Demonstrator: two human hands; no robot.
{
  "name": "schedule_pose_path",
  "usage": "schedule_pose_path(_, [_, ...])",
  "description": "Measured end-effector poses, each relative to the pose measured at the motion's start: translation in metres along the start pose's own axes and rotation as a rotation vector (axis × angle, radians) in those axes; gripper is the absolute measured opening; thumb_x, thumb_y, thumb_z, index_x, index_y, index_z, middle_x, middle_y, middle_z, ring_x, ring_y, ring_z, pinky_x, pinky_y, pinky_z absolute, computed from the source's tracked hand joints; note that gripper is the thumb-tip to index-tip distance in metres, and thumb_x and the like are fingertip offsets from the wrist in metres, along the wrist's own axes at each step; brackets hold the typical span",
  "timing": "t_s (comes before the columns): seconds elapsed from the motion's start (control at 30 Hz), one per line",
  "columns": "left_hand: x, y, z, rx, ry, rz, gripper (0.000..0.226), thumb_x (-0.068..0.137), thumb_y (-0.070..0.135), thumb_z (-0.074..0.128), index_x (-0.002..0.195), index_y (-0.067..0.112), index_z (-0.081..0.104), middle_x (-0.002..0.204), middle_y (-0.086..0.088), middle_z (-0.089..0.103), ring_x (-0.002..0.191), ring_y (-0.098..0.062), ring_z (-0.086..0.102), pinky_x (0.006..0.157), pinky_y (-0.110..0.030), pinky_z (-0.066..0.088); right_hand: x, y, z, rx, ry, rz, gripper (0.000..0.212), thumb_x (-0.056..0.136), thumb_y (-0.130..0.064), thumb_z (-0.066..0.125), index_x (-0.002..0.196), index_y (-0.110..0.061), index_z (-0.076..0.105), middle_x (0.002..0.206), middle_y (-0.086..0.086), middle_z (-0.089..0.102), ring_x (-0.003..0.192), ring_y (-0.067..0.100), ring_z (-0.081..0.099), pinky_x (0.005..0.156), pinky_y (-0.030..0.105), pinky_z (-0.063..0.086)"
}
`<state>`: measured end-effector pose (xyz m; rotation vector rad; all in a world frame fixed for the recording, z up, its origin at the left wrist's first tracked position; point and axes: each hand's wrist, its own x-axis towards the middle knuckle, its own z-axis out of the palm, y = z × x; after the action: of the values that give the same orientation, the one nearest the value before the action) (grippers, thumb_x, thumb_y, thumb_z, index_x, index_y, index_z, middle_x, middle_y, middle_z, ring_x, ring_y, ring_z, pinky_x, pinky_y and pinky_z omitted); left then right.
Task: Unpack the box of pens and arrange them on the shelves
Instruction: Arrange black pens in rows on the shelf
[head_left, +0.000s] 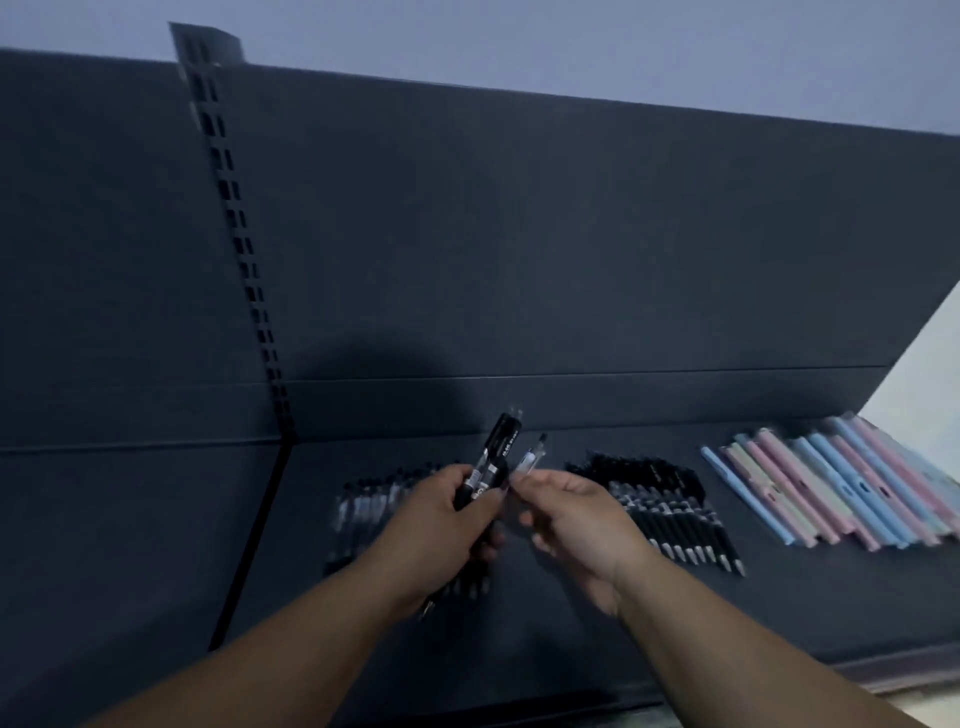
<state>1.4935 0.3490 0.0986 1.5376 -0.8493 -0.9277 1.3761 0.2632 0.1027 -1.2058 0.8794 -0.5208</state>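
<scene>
My left hand (447, 512) grips a bundle of black pens (493, 452) that stick up and to the right above the dark shelf (156, 545). My right hand (576, 525) pinches a single clear-and-black pen (532, 454) right beside that bundle. Under my hands a row of clear-bodied pens (358, 506) lies on the shelf, partly hidden. A row of black pens (670, 512) lies to the right of my hands. No box is in view.
Several pastel blue and pink pens (841, 488) lie in a row at the shelf's right end. A slotted upright (239, 244) runs down the dark back panel (571, 234) on the left. The shelf's front edge (883, 670) is at lower right.
</scene>
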Motion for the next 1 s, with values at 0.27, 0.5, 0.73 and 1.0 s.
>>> schedule_pose_path(0.27, [0.021, -0.004, 0.049, 0.04, 0.32, -0.061, 0.014, 0.092, 0.014, 0.057, 0.106, 0.017, 0.057, 0.073, -0.002, 0.07, 0.057, -0.008, 0.062, 0.058, -0.023, 0.051, 0.018, 0.003, -0.072, -0.101, -0.051, 0.106, 0.013, 0.095, -0.02, 0.058, 0.094, -0.01, 0.066, 0.072, 0.002, 0.063, 0.056, 0.01, 0.054, 0.05, 0.021, 0.044])
schedule_pose_path(0.5, [0.011, -0.009, 0.04, 0.019, 0.579, -0.091, 0.013, 0.092, 0.016, 0.059, 0.105, 0.014, 0.06, 0.073, -0.002, 0.068, 0.053, -0.005, 0.059, 0.046, -0.016, 0.046, 0.046, 0.019, -0.042, -0.426, -0.217, 0.088, 0.022, 0.095, -0.023, 0.058, 0.114, -0.013, 0.062, 0.085, 0.002, 0.066, 0.058, 0.007, 0.058, 0.051, 0.019, 0.047])
schedule_pose_path(0.73, [-0.005, -0.023, 0.023, -0.009, 0.661, -0.145, 0.034, 0.093, 0.019, 0.058, 0.126, 0.018, 0.051, 0.072, 0.0, 0.069, 0.056, -0.006, 0.059, 0.054, -0.021, 0.045, 0.049, 0.031, -0.023, -0.862, -0.254, -0.2, 0.047, 0.072, -0.034, 0.08, 0.114, -0.028, 0.06, 0.113, -0.005, 0.055, 0.099, 0.013, 0.06, 0.084, 0.02, 0.047])
schedule_pose_path(1.0, [-0.001, -0.013, 0.012, 0.03, 0.445, -0.098, 0.023, 0.093, 0.022, 0.058, 0.115, 0.016, 0.06, 0.078, 0.0, 0.071, 0.068, -0.009, 0.065, 0.069, -0.029, 0.057, 0.045, 0.032, -0.018, -0.751, -0.083, -0.281, 0.028, 0.082, -0.037, 0.071, 0.105, -0.023, 0.071, 0.102, -0.01, 0.066, 0.095, 0.008, 0.063, 0.087, 0.02, 0.048])
